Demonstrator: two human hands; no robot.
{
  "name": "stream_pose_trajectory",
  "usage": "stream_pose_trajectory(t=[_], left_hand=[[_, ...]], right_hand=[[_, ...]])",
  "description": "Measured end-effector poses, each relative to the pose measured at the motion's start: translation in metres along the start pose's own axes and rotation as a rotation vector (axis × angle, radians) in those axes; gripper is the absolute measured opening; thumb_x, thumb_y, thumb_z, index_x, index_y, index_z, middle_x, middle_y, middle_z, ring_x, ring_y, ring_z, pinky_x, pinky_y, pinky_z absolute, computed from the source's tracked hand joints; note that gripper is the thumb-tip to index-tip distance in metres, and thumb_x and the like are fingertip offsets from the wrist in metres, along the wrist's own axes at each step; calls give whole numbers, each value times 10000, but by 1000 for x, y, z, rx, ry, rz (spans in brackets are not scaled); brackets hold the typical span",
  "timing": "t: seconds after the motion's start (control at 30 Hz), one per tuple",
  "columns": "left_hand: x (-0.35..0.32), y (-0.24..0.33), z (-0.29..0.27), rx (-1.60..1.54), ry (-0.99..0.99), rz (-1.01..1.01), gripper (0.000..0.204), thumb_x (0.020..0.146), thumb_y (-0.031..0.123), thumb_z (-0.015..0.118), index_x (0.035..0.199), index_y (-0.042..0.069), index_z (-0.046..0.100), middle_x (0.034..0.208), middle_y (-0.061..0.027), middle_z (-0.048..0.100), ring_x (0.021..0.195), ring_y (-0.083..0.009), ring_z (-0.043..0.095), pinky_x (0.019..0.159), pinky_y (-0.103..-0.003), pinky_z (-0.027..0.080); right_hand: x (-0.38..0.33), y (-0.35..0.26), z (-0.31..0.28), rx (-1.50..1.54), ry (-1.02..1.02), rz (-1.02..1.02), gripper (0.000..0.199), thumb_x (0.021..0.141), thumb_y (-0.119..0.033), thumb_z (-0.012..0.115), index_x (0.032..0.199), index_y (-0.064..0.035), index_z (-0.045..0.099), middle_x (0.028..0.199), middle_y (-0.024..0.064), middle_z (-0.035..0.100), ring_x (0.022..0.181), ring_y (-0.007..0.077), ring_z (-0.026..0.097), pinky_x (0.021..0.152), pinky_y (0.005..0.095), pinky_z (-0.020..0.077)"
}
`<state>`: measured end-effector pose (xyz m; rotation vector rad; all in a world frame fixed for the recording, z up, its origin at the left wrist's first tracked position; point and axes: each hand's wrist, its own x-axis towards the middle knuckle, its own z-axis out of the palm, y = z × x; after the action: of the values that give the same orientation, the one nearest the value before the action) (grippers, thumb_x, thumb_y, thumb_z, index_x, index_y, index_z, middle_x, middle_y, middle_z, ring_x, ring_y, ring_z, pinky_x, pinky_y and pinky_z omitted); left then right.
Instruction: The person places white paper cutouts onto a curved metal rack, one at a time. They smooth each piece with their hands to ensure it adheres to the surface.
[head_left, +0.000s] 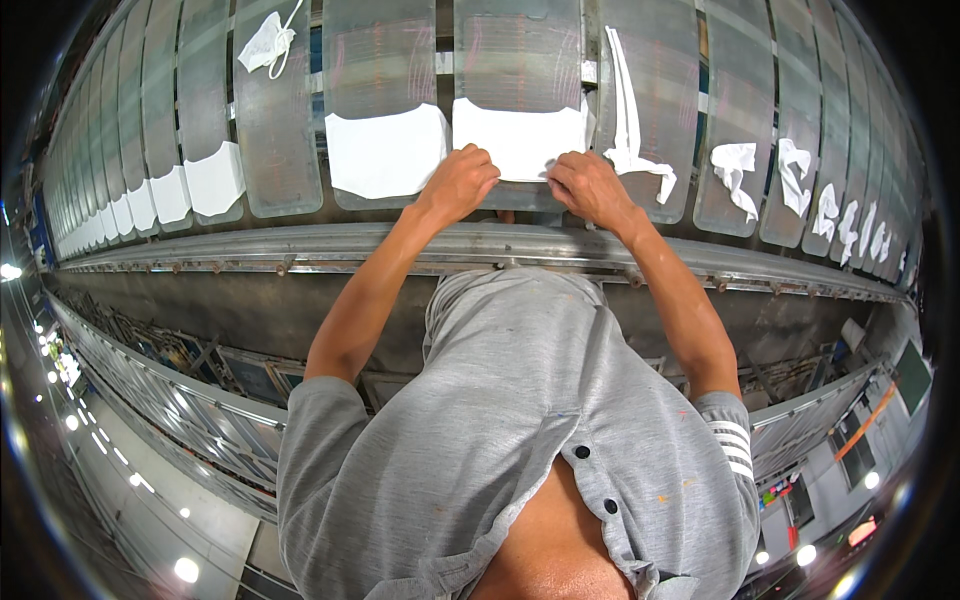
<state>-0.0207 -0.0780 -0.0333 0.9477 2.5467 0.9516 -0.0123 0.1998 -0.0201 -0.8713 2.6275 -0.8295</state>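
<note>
Grey shirt [520,420]; hands [460,180] on white cloth [515,135]

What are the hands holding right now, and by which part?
Both hands, left hand and right hand, grip the near edge of a flat white cloth lying on a grey pallet, one at each lower corner.

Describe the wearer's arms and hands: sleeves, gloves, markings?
Both hands are bare: no gloves, rings or watch visible on the left hand or right hand. Forearms are uncovered. A grey short-sleeved shirt with dark buttons and small paint-like specks is worn; the right sleeve carries white stripes, the left sleeve is plain.
</note>
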Motion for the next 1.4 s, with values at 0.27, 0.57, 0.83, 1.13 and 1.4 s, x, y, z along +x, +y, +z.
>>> stream_pose_trajectory(t=[0.27, 0.57, 0.83, 1.13, 1.4], left_hand=[[-8, 3, 2, 2, -36, 19, 121, 807, 12, 710, 927, 19, 700, 914, -105, 655, 939, -277, 595, 834, -391, 491], [-15, 3, 14, -2, 21, 20, 158, 786, -23, 699, 933, 30, 680, 910, -94, 612, 910, -281, 563, 818, -393, 477], [-14, 5, 9, 40, -54, 62, 185, 780, 1, 708, 951, 51, 659, 918, -70, 580, 929, -265, 549, 781, -388, 441], [-17, 5, 12, 110, -85, 85, 202, 784, 27, 715, 967, 63, 636, 929, -78, 565, 920, -261, 538, 781, -384, 430], [-16, 4, 9, 110, -112, 97, 151, 831, 24, 677, 974, 69, 656, 924, -63, 570, 910, -248, 541, 785, -376, 434]], right_hand=[[-14, -4, 8, -56, 39, -21, 209, 813, -76, 701, 1021, -68, 681, 931, 86, 670, 897, 279, 640, 820, 402, 489], [-22, -10, 17, -95, 64, -52, 210, 800, -54, 694, 1008, -71, 669, 941, 69, 646, 937, 234, 613, 843, 379, 447], [-22, -8, 16, -90, 58, -70, 195, 810, -61, 690, 1000, -69, 649, 961, 65, 624, 935, 240, 596, 837, 376, 439], [-25, -12, 21, -141, 70, -84, 188, 810, -74, 704, 989, -87, 648, 961, 45, 610, 958, 222, 586, 833, 371, 436], [-21, -19, 21, -116, 79, -65, 188, 792, -119, 740, 943, -94, 631, 931, 43, 593, 949, 209, 583, 807, 364, 428]])
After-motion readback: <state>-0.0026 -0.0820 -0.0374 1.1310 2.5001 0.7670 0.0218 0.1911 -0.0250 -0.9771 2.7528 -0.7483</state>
